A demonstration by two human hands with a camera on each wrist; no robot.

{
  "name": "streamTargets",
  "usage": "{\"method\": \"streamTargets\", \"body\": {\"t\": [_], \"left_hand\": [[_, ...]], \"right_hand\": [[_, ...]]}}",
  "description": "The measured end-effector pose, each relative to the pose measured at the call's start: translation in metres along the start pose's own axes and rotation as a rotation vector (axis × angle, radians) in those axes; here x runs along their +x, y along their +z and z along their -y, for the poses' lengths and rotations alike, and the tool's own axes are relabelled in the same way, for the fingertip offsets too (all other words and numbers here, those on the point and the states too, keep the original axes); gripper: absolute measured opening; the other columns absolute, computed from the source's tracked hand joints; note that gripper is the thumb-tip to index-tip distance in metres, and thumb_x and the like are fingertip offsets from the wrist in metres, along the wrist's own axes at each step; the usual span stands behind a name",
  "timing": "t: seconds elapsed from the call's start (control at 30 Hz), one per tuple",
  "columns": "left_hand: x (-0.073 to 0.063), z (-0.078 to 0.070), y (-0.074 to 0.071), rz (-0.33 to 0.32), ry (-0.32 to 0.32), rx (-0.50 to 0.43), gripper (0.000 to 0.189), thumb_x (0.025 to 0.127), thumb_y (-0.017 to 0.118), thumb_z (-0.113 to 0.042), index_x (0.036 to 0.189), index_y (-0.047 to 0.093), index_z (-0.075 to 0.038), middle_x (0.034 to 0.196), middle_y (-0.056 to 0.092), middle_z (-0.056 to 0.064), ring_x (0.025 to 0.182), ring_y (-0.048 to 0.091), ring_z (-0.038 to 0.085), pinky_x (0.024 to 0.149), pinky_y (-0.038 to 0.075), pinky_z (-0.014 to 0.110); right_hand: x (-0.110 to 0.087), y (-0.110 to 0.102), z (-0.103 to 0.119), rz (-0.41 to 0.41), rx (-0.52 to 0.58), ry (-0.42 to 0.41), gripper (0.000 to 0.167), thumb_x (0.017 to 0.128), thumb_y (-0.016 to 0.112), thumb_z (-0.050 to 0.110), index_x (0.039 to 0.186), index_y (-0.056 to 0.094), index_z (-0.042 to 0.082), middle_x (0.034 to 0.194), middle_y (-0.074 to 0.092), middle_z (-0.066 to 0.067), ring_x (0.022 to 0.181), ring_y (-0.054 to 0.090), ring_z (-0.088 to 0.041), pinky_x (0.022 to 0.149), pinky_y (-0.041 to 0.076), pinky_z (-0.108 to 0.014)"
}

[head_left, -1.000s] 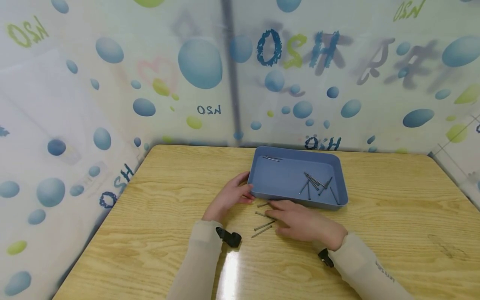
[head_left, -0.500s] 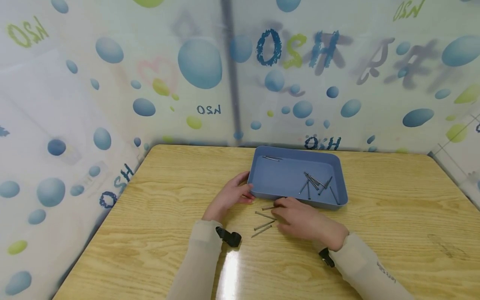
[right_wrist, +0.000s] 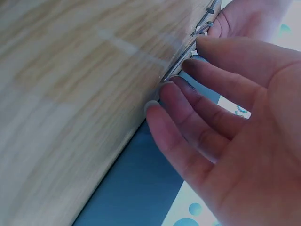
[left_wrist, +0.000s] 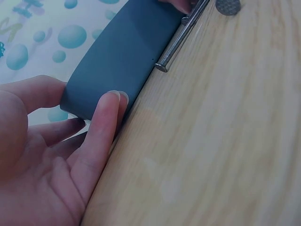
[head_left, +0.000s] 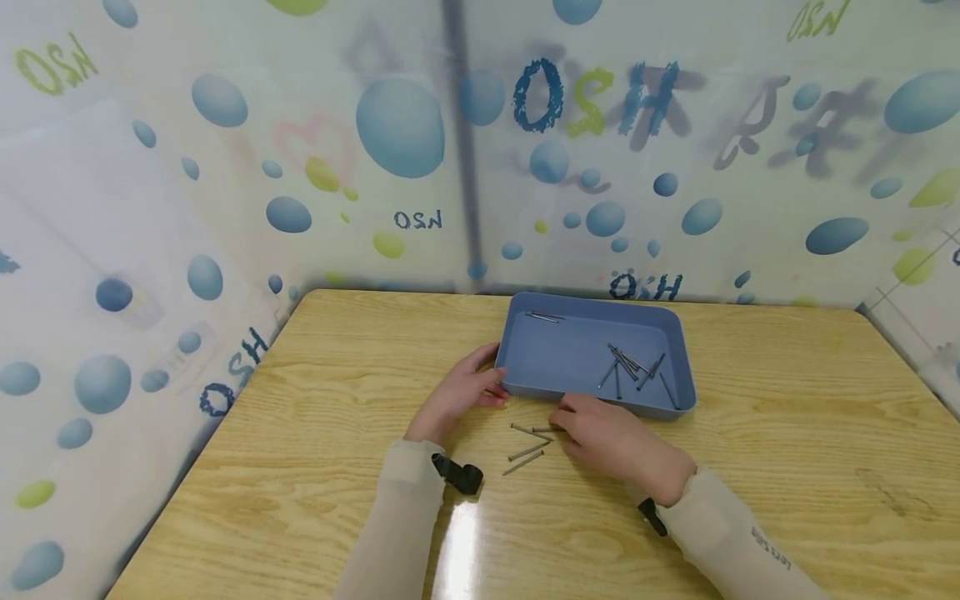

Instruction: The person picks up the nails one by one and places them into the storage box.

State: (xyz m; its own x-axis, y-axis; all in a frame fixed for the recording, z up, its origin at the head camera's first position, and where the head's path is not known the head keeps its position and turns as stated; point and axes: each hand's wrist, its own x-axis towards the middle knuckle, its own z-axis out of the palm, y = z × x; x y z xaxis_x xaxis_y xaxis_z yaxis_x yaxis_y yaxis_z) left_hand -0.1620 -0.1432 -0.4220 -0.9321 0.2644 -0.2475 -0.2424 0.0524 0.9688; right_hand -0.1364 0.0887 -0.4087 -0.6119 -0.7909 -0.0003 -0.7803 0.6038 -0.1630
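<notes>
A blue tray (head_left: 551, 354) stands at the back of the wooden table. My left hand (head_left: 461, 393) holds its front left corner; in the left wrist view, fingers bend round the corner, with fingertips (left_wrist: 113, 99) against the outer wall. Just in front of the tray, my right hand (head_left: 611, 437) pinches a nail (head_left: 543, 430) low over the table. Its head end points left, and the other end is hidden by the fingers. Close by lie loose nails (head_left: 523, 463), one of them crossing near the pinched nail.
Inside the tray, several nails (head_left: 628, 363) are scattered at the right, and a few more nails (head_left: 545, 317) lie side by side at the back left. A patterned curtain (head_left: 337, 167) rises behind the table (head_left: 337, 367).
My right hand has drawn the nail nearest the tray right and slightly toward me, its fingers closing in on it. The left hand and the tray have stayed still.
</notes>
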Motion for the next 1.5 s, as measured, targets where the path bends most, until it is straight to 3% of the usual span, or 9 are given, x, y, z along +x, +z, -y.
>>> {"method": "streamTargets", "body": {"t": [0.37,0.6,1.03,1.5], "left_hand": [[0.0001,0.001,0.0002,-0.001,0.01,0.003,0.057,0.091,0.047,-0.009,0.142,0.021,-0.007,0.138,0.031,0.015,0.091,0.055,0.041,0.077,0.05,0.043],[0.0011,0.0018,-0.0004,0.01,0.013,0.001,0.058,0.091,0.047,-0.009,0.143,0.02,-0.008,0.141,0.028,0.013,0.091,0.054,0.042,0.077,0.05,0.043],[0.0006,0.0016,0.0,0.0,0.008,-0.003,0.058,0.091,0.048,-0.009,0.142,0.021,-0.008,0.134,0.036,0.019,0.09,0.055,0.042,0.077,0.05,0.043],[-0.0013,0.0011,-0.0003,0.01,0.017,0.009,0.057,0.092,0.047,-0.01,0.142,0.02,-0.007,0.136,0.033,0.018,0.091,0.054,0.041,0.078,0.049,0.043]], "right_hand": [[0.0026,0.0022,0.001,0.042,0.035,0.113,0.004,0.082,0.062,0.016,0.083,0.059,0.019,0.075,0.05,0.01,0.064,0.049,-0.007,0.056,0.043,-0.025],[0.0017,0.0028,0.0016,0.084,0.033,0.165,0.014,0.083,0.056,0.013,0.072,0.053,0.022,0.064,0.046,0.012,0.054,0.042,-0.005,0.051,0.037,-0.024],[-0.0016,0.002,0.0038,0.163,0.048,0.219,0.011,0.08,0.056,0.017,0.072,0.049,0.02,0.063,0.042,0.01,0.051,0.04,-0.009,0.048,0.036,-0.027],[-0.0024,-0.0043,-0.0004,0.166,0.095,0.205,0.017,0.083,0.053,0.018,0.067,0.048,0.021,0.058,0.043,0.009,0.051,0.04,-0.008,0.049,0.035,-0.025]]}}
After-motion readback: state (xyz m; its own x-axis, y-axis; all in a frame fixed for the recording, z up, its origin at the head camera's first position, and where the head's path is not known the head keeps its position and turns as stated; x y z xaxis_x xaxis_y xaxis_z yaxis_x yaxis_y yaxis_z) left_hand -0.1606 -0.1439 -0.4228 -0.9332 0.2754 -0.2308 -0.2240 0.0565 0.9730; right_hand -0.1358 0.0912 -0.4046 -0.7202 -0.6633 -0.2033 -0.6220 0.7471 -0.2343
